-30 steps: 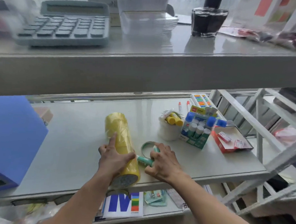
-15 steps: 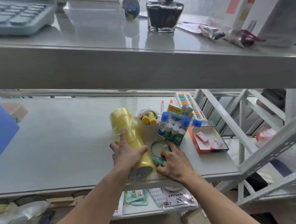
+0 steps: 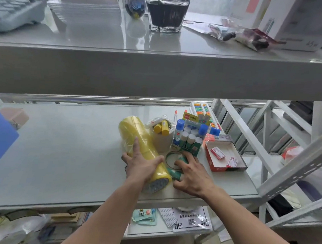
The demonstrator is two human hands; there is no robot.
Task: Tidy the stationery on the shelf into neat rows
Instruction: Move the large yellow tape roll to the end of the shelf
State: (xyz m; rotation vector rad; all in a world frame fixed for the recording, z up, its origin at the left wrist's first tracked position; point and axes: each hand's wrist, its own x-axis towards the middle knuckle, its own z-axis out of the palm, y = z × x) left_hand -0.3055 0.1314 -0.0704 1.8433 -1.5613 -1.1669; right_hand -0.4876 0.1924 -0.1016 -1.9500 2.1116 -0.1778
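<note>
Shelf (image 3: 61, 154): tape stack (image 3: 136, 141) farther right.

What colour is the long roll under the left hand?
Yellow; the roll, wrapped in clear film, shows best in the head view.

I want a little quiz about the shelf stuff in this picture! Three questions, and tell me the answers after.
1. True or false: the left hand rests on the yellow tape stack.
2. What sits inside the red tray? A) scissors B) small red-and-white boxes C) a ruler
3. Fill in: the ink bottle stands on the ______ shelf.

Key:
1. True; the stack lies on its side.
2. B; the small red-and-white boxes lie in it.
3. Upper; the right hand works on the middle shelf, touching the green tape roll.
</note>
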